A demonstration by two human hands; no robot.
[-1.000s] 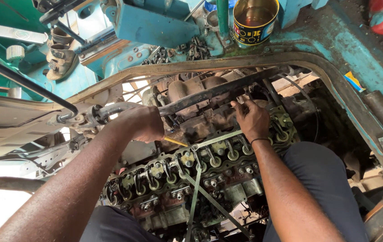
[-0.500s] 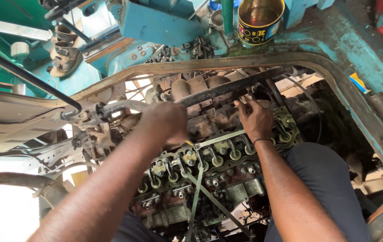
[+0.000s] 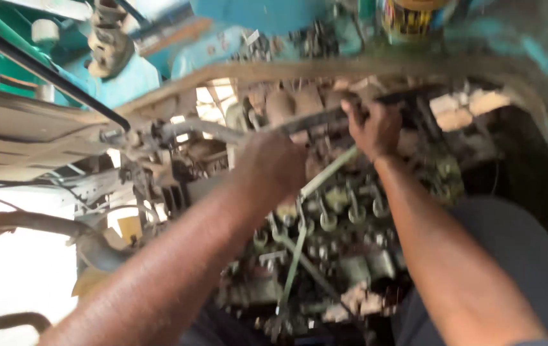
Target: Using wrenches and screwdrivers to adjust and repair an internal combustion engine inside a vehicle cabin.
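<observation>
Grimy greys and browns of an open engine, ringed by turquoise paint

The engine (image 3: 332, 243) is dull grey-green metal streaked with black oil and rusty brown, its valve springs (image 3: 328, 221) pale grey. A thin pale-green strap (image 3: 296, 253) runs across it. The bodywork (image 3: 126, 80) around the opening is bright turquoise, worn to dirty tan along the opening's rim (image 3: 364, 64). A can (image 3: 408, 19) at the top edge is yellow with black markings. A black rod (image 3: 43, 70) slants across the upper left, above a beige-brown panel (image 3: 17, 138). A curved pipe (image 3: 24, 224) at lower left is rusty brown against washed-out white ground. Dark blue-grey trousers (image 3: 511, 256) cover the person's leg.
</observation>
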